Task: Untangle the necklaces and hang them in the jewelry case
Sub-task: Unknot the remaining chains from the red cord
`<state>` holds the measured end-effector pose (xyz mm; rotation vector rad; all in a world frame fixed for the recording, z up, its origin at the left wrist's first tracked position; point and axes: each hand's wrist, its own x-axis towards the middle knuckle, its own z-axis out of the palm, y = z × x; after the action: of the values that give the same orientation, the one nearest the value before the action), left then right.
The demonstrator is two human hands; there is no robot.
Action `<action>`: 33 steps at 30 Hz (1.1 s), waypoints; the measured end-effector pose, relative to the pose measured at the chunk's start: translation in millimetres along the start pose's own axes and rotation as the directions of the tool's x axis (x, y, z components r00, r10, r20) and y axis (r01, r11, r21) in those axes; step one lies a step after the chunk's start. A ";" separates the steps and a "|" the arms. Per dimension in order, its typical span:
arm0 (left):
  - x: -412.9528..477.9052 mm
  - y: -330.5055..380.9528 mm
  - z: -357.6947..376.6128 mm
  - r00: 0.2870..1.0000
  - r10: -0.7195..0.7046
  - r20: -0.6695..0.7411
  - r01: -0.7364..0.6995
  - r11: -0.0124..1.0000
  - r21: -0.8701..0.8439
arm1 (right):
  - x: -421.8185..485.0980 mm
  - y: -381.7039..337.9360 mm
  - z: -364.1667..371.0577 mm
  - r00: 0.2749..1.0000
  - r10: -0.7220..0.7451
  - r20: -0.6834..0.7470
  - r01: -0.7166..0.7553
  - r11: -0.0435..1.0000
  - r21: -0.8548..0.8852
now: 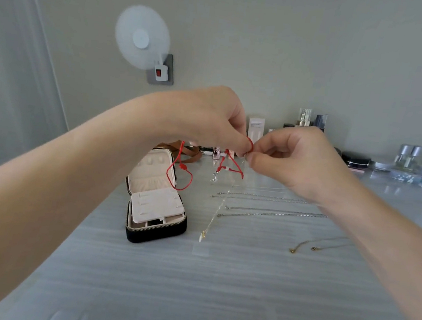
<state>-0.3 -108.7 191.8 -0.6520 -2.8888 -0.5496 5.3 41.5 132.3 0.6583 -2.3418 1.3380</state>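
left hand (209,117) + right hand (291,158) pinch red cord (177,171) | above table (217,279)

The left hand (209,117) and the right hand (296,164) are both bare. Each forearm is bare as well, uncovered along its whole visible length to the frame's lower corners.

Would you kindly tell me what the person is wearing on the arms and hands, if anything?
Nothing that shows: the left hand and right hand are bare, no gloves or rings in view; the left forearm and right forearm are uncovered to the picture's edge, no sleeve, watch or bracelet.
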 end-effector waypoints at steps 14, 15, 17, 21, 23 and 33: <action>-1.3 4.0 1.8 0.999 -0.041 0.009 0.041 0.999 0.001 | -5.8 8.4 5.5 0.994 -0.052 -0.095 0.054 0.998 0.018; -1.3 4.3 2.0 0.999 -0.043 0.008 0.043 0.999 0.001 | -6.1 8.9 4.8 0.994 -0.053 -0.096 0.055 0.998 0.021; -1.2 5.0 2.3 0.999 -0.049 0.010 0.049 0.999 0.002 | -6.6 9.6 3.2 0.995 -0.050 -0.087 0.052 0.998 0.028; 0.0 6.2 3.5 0.998 -0.058 0.026 0.058 0.998 -0.006 | -6.8 10.3 2.7 0.993 -0.051 -0.104 0.051 0.999 0.003; 1.2 5.4 4.7 0.998 -0.060 0.026 0.061 0.998 -0.016 | -6.4 10.5 2.4 0.990 -0.044 -0.131 0.044 0.999 -0.001; -0.9 -0.5 10.8 1.000 0.019 0.024 -0.014 0.980 -0.197 | -5.1 18.8 4.4 0.989 -0.054 -0.141 0.056 0.998 0.012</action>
<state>-0.1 -105.4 181.5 -0.7127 -2.8735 -0.8394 -1.4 47.0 114.4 0.6085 -2.1884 1.3351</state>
